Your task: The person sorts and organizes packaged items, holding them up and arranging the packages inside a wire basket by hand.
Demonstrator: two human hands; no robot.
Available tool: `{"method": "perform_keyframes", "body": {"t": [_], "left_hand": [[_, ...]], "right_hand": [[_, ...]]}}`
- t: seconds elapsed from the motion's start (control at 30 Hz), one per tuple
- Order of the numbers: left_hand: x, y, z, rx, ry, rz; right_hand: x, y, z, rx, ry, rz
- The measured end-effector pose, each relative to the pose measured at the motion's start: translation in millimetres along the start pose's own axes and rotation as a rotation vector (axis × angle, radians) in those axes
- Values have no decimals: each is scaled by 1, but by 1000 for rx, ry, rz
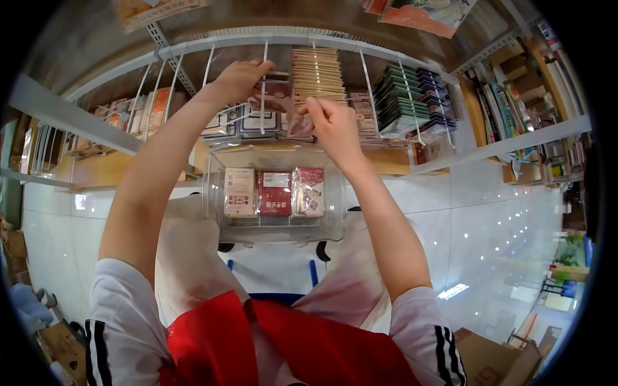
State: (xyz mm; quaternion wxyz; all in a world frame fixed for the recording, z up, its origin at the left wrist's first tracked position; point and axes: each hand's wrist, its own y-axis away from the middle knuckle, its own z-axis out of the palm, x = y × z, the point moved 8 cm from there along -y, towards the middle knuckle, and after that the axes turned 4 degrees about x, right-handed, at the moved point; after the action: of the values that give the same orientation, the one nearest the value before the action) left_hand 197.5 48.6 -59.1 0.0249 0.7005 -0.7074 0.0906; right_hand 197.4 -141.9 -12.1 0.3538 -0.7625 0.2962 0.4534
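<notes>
My right hand (331, 122) is closed at the front of a long row of yellow-edged packets (317, 74) hanging on a white display hook. Its thumb and forefinger pinch the front packet (297, 123). Further left, my left hand (241, 80) reaches over another white hook (264, 106), fingers stretched apart; its fingertips are partly hidden. Below that hook lie flat packets with dark borders (259, 122). In front of my lap, a clear plastic basket (212, 225) holds a pale pack (239, 191), a red pack (275, 193) and a red-and-white pack (309, 192).
Green packets (396, 96) and dark purple packets (434, 96) hang to the right. Orange and white packs (154, 109) stand at left behind wire dividers. A white rail (502, 145) crosses at right. Books (499, 106) fill a side shelf; a cardboard box (496, 360) sits lower right.
</notes>
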Motion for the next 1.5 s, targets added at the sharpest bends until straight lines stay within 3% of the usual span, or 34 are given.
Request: {"method": "perform_keyframes", "body": {"t": [0.03,0.13,0.3,0.4,0.53,0.7,0.83,1.0,1.23,1.5], "left_hand": [[7,7,-4,72,10,72],[12,27,6,4,130,-31],[48,72,5,69,55,51],[65,93,2,40,139,-21],[67,103,0,154,200,-12],[73,104,-13,267,55,38],[65,105,-22,265,61,-68],[65,107,-50,371,-135,-84],[59,108,-33,235,-150,-139],[57,109,-33,213,-110,-161]], "right_hand": [[0,1,2,-2,12,-23],[2,5,9,-26,33,-35],[-7,16,17,1,149,-128],[-12,25,22,16,103,-182],[0,34,37,-85,313,-280],[5,35,41,-120,395,-223],[12,29,47,-178,440,-125],[10,22,53,-124,479,-204],[-1,24,57,-32,442,-358],[2,27,58,-49,446,-322]]}}
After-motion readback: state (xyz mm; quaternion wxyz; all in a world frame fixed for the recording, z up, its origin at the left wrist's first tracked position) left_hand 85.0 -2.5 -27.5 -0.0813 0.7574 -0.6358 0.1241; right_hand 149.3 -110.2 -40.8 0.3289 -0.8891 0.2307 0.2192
